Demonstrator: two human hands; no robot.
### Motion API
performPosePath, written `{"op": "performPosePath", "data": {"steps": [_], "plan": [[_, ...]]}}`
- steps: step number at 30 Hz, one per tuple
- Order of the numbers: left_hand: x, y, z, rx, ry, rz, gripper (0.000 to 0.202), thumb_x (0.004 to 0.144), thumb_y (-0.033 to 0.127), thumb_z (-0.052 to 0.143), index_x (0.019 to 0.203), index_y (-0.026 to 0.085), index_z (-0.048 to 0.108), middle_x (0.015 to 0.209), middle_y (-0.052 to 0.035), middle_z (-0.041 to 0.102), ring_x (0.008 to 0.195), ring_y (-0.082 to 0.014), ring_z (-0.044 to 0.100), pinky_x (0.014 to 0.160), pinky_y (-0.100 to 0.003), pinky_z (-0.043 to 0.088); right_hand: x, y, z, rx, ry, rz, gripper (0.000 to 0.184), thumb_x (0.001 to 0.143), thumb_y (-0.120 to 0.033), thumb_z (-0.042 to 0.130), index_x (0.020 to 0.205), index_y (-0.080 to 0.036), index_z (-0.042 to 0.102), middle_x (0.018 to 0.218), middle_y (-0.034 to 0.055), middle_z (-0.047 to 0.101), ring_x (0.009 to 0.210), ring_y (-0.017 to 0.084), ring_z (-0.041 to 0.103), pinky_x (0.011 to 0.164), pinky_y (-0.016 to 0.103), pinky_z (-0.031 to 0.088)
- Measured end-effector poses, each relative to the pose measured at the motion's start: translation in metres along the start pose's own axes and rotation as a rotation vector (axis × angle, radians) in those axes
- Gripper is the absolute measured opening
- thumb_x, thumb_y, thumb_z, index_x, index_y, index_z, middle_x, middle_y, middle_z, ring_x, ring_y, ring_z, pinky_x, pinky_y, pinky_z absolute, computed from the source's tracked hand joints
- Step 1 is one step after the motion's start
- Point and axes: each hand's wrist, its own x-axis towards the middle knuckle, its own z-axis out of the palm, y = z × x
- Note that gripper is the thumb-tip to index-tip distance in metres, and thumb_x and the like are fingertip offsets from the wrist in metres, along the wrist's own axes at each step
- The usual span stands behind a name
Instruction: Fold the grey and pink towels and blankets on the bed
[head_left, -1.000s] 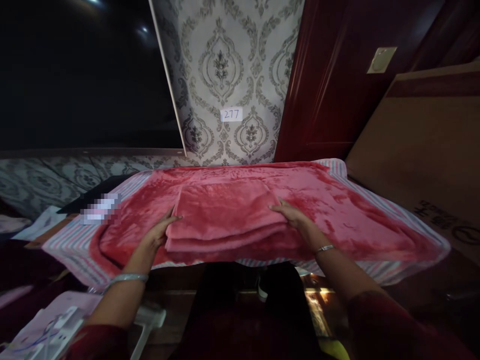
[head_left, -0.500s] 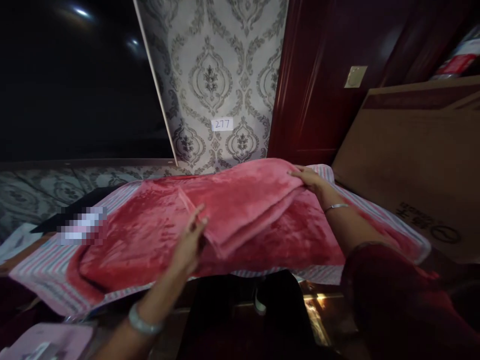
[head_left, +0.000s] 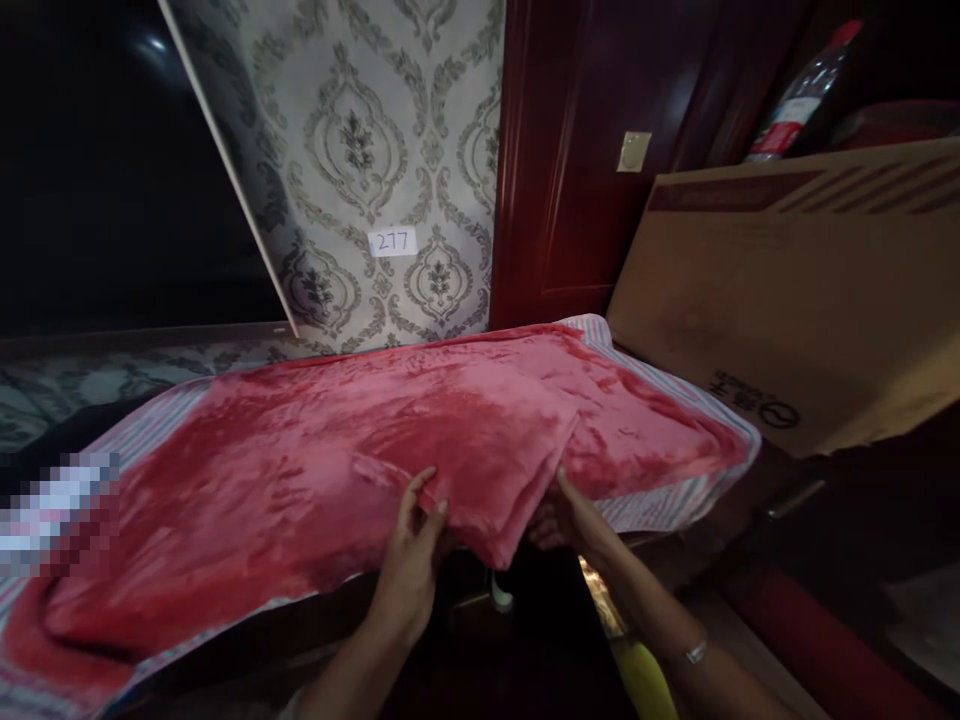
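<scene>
A folded pink plush cloth (head_left: 480, 450) lies tilted over the front edge of a larger red plush blanket (head_left: 247, 480), with its near corner pointing down towards me. My left hand (head_left: 415, 550) grips its left edge, thumb and a finger showing on top. At the opposite edge, my right hand (head_left: 566, 515) has its thumb up against the cloth, the other fingers curled partly underneath. Beneath the blanket shows a striped sheet (head_left: 660, 505) in white, pink and blue-grey.
A large cardboard box (head_left: 780, 290) leans at the right, with a red-capped bottle (head_left: 799, 110) behind it. A dark screen (head_left: 112, 170) stands at the left. On the patterned wall (head_left: 360, 130) is a paper label (head_left: 393, 241) reading 277.
The folded cloth has come nearer to me and turned. My right hand has moved from its far right corner down to the near right edge. The view has shifted right.
</scene>
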Motion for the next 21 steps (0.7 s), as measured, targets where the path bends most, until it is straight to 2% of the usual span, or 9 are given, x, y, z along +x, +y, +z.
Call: {"op": "performPosePath", "data": {"steps": [3,6,8,10,12,14,17,19,21], "plan": [[-0.022,-0.018,0.0,0.038,-0.143,-0.083,0.098,0.06,0.053,0.09,0.146,0.034,0.047,0.105,-0.0053,0.068,0.091,-0.0243,0.07,0.081,-0.036,0.058,-0.012,-0.007,0.018,0.221,-0.009,-0.073,0.07,0.077,-0.083,0.055,0.111,-0.023,0.067,0.101,0.011,0.075,0.091,0.029,0.072,0.079,0.044,0.059],[-0.034,-0.029,-0.012,0.128,-0.341,-0.176,0.101,0.067,0.052,0.087,0.154,0.035,0.039,0.11,-0.0098,0.071,0.091,-0.026,0.073,0.087,-0.041,0.057,-0.018,-0.019,0.025,0.325,0.099,-0.124,0.06,0.072,-0.063,0.073,0.115,-0.022,0.067,0.117,0.0099,0.073,0.109,0.029,0.069,0.097,0.043,0.056],[-0.031,-0.025,-0.025,0.248,-0.444,-0.204,0.095,0.068,0.055,0.085,0.151,0.031,0.046,0.107,-0.0117,0.073,0.084,-0.0262,0.074,0.078,-0.039,0.058,-0.02,-0.023,0.026,0.326,0.131,-0.132,0.058,0.068,-0.052,0.08,0.115,-0.02,0.067,0.12,0.0101,0.072,0.113,0.029,0.067,0.104,0.042,0.053],[-0.017,-0.009,-0.038,0.397,-0.507,-0.23,0.081,0.066,0.062,0.083,0.135,0.024,0.064,0.093,-0.0121,0.074,0.067,-0.0248,0.073,0.06,-0.034,0.055,-0.019,-0.022,0.026,0.305,0.156,-0.142,0.058,0.067,-0.047,0.082,0.116,-0.019,0.068,0.116,0.0103,0.074,0.111,0.03,0.068,0.104,0.044,0.053],[0.007,0.017,-0.05,0.494,-0.491,-0.186,0.068,0.067,0.067,0.078,0.115,0.019,0.074,0.073,-0.0089,0.072,0.051,-0.021,0.065,0.048,-0.03,0.047,-0.016,-0.019,0.025,0.296,0.192,-0.161,0.057,0.068,-0.047,0.081,0.116,-0.02,0.067,0.11,0.01,0.075,0.107,0.031,0.07,0.1,0.046,0.055],[0.041,0.049,-0.057,0.515,-0.374,-0.017,0.058,0.069,0.064,0.077,0.105,0.018,0.076,0.062,-0.0054,0.067,0.049,-0.0184,0.061,0.049,-0.028,0.045,-0.011,-0.017,0.025,0.298,0.216,-0.185,0.057,0.07,-0.049,0.08,0.117,-0.022,0.067,0.106,0.0096,0.076,0.104,0.032,0.071,0.096,0.046,0.057],[0.105,0.09,-0.057,0.532,-0.175,0.23,0.05,0.06,0.048,0.086,0.099,0.018,0.077,0.075,-0.0059,0.072,0.067,-0.0185,0.064,0.059,-0.026,0.049,-0.003,-0.016,0.026,0.305,0.222,-0.238,0.058,0.072,-0.056,0.079,0.118,-0.023,0.065,0.108,0.01,0.076,0.103,0.032,0.071,0.093,0.047,0.058],[0.147,0.102,-0.048,0.555,-0.104,0.202,0.047,0.054,0.04,0.09,0.092,0.017,0.076,0.084,-0.0073,0.073,0.074,-0.0199,0.065,0.063,-0.027,0.05,0.0,-0.016,0.027,0.298,0.239,-0.281,0.059,0.07,-0.056,0.081,0.116,-0.023,0.065,0.109,0.0103,0.076,0.104,0.032,0.071,0.093,0.047,0.058],[0.181,0.102,-0.038,0.551,-0.116,0.104,0.044,0.052,0.039,0.09,0.085,0.016,0.074,0.08,-0.008,0.072,0.072,-0.0213,0.065,0.062,-0.028,0.05,0.002,-0.016,0.028,0.29,0.266,-0.315,0.059,0.067,-0.054,0.083,0.114,-0.022,0.066,0.109,0.0105,0.076,0.104,0.032,0.071,0.094,0.047,0.057]]}}
